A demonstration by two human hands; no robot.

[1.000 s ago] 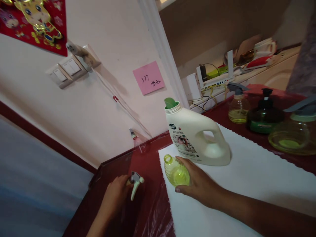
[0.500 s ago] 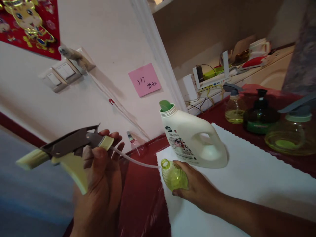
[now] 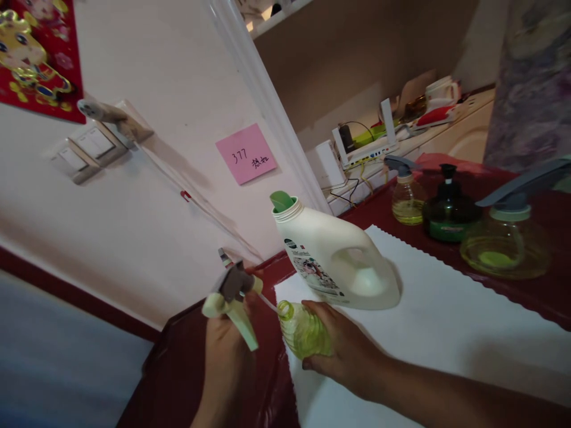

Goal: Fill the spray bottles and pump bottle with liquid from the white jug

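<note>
My right hand is wrapped round a small yellow-green ribbed bottle that stands uncapped on the white cloth. My left hand grips a grey and cream trigger sprayer head just left of the bottle's mouth. The sprayer's thin white tube reaches from the head into the bottle's opening. A cream detergent jug with a green spout stands right behind the small bottle.
A dark red counter runs along the white wall. At the back right stand a small spray bottle, a dark pump bottle and a round spray bottle. A pink note and wall switches hang on the wall.
My left hand picked the sprayer head up from the counter, raised it close to the camera, then brought it down to the bottle's mouth. My right hand kept holding the bottle.
</note>
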